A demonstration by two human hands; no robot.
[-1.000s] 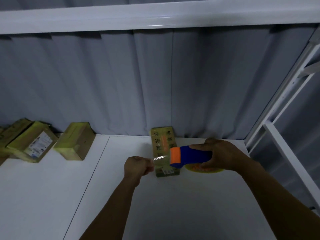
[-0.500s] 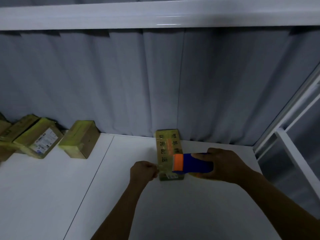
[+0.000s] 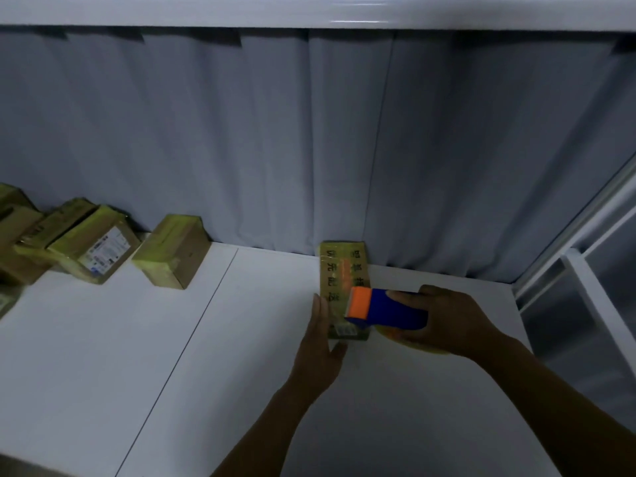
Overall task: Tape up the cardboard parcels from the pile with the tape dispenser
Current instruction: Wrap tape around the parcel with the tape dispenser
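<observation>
Well to the left of the parcel (image 3: 339, 270), the pile (image 3: 82, 249) of cardboard boxes is heaped against the curtain (image 3: 344, 149), and a lone box (image 3: 172, 258) is set between pile and parcel, apart from both. The parcel itself is laid flat on the table (image 3: 137, 356), its far end up against the curtain. It is judged small, light and stiff, and its glossy wrapping is likely to be slippery, so it can be expected to slide on the smooth top unless it is braced. It is best steadied at its long sides or near end, leaving the top free for tape. The left hand (image 3: 321, 342) is laid against the parcel's left side with fingers straight and together, the thumb spread by the near corner. Nothing is gripped; the parcel is only touched and braced. Over the parcel's right edge the dispenser (image 3: 385, 309) is held, orange end pointing left. Whether that end is touching the parcel cannot be told. Its hard blue body is wrapped firmly by the curled fingers and thumb of the right hand (image 3: 457, 321), just right of the parcel. Further right, a white frame (image 3: 585, 270) is seen.
</observation>
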